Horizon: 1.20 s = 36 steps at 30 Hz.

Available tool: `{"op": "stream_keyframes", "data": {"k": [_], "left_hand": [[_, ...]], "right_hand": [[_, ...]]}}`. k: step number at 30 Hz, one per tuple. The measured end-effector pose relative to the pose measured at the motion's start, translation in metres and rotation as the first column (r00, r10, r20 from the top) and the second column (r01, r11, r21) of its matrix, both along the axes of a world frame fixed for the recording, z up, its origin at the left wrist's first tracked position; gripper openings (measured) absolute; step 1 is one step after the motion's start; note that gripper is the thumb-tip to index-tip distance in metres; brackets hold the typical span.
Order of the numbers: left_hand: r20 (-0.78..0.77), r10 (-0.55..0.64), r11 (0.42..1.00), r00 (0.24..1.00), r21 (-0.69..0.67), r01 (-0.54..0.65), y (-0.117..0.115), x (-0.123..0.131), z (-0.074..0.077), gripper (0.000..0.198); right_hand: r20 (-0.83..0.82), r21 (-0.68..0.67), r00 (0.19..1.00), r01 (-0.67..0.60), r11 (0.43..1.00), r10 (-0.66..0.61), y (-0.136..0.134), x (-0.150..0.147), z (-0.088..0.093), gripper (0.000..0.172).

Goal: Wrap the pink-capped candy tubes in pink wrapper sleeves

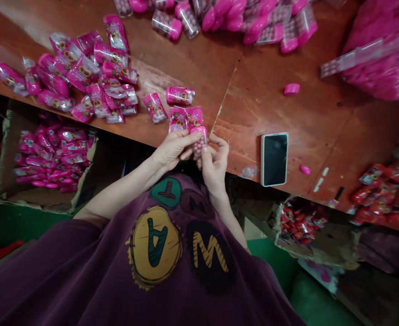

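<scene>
Both my hands meet at the table's front edge around a small clear candy bottle (199, 141) with a pink cap and round pink candies inside. My left hand (174, 148) has its thumb on the cap end. My right hand (215, 160) pinches the bottle's lower end, thumb in front, other fingers curled behind. Just behind the bottle, a printed pink wrapper (186, 116) lies at my left fingers; whether they grip it I cannot tell. Close by on the table rest two wrapped candy bottles, one lying crosswise (180, 95) and one tilted (155, 107).
Wrapped bottles (84, 72) are heaped at left, above a cardboard box (6, 158) of more. Unwrapped bottles (254, 18) lie at the back. At right are a phone (274, 159), loose pink caps (292, 88), a pink bag (382, 59) and red packets (379, 194).
</scene>
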<state>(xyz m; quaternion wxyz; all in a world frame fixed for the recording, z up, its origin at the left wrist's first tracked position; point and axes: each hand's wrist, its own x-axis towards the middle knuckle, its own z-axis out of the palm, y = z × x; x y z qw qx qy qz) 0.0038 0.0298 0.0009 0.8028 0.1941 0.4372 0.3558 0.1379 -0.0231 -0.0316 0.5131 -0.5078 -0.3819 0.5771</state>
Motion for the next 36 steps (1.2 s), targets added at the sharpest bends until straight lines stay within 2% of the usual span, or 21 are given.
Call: {"op": "stream_keyframes", "data": {"k": [7, 12, 19, 23, 31, 36], "left_hand": [[-0.087, 0.128, 0.987, 0.988, -0.088, -0.135, 0.003, 0.006, 0.004, 0.04], [-0.055, 0.144, 0.982, 0.988, -0.117, -0.15, 0.0, 0.011, 0.003, 0.039], [0.026, 0.025, 0.999, 0.999, -0.04, -0.024, -0.005, 0.003, 0.0, 0.035], [0.017, -0.022, 1.0, 1.0, -0.02, 0.022, -0.003, -0.003, 0.003, 0.036], [0.016, -0.006, 0.997, 1.0, -0.076, 0.007, 0.01, -0.005, 0.006, 0.04], [-0.029, 0.082, 0.984, 0.996, -0.156, -0.086, 0.006, 0.006, 0.001, 0.042]], "right_hand": [[0.254, 0.1, 0.966, 0.019, 0.995, -0.044, -0.006, -0.001, -0.006, 0.036], [0.131, 0.044, 0.991, 0.017, 0.999, -0.022, -0.004, -0.004, 0.0, 0.037], [0.062, 0.028, 0.998, 0.001, 1.0, -0.003, -0.002, -0.001, 0.0, 0.036], [0.061, 0.004, 0.998, -0.001, 1.0, 0.001, -0.003, 0.003, 0.0, 0.038], [0.076, 0.007, 0.997, -0.029, 1.0, 0.029, -0.004, 0.001, 0.006, 0.041], [0.097, 0.007, 0.995, 0.018, 1.0, -0.018, -0.004, -0.003, 0.002, 0.044]]}}
